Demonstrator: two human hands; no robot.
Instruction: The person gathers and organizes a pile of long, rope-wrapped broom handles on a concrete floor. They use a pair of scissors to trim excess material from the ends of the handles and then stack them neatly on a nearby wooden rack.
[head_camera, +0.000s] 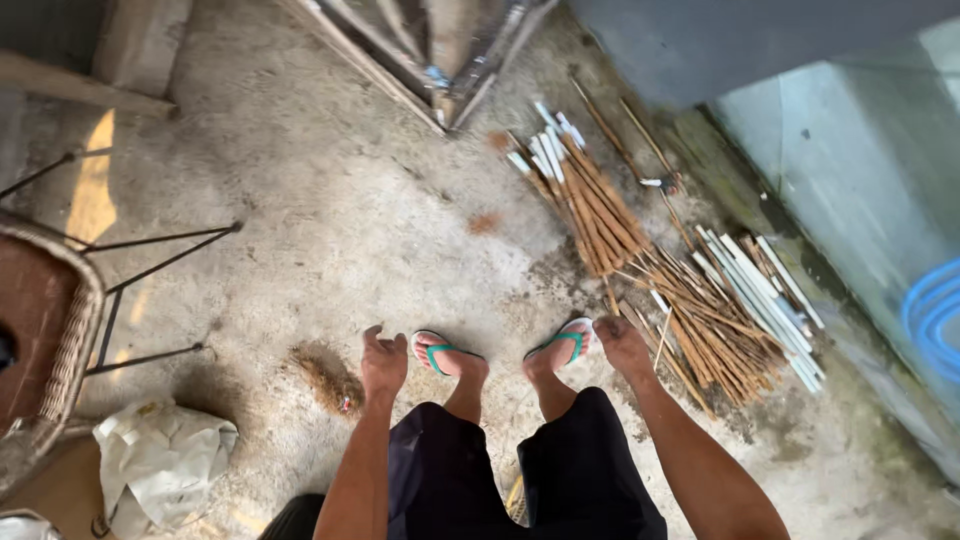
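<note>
Brown sticks on concrete floor near right hand; left hand empty; both hands' fingers loosely curled, holding nothing

Bare arms, no sleeves, nothing on either wrist. Dark navy shorts down below the hands, plus white flip-flops with teal-green straps on both feet.
</note>
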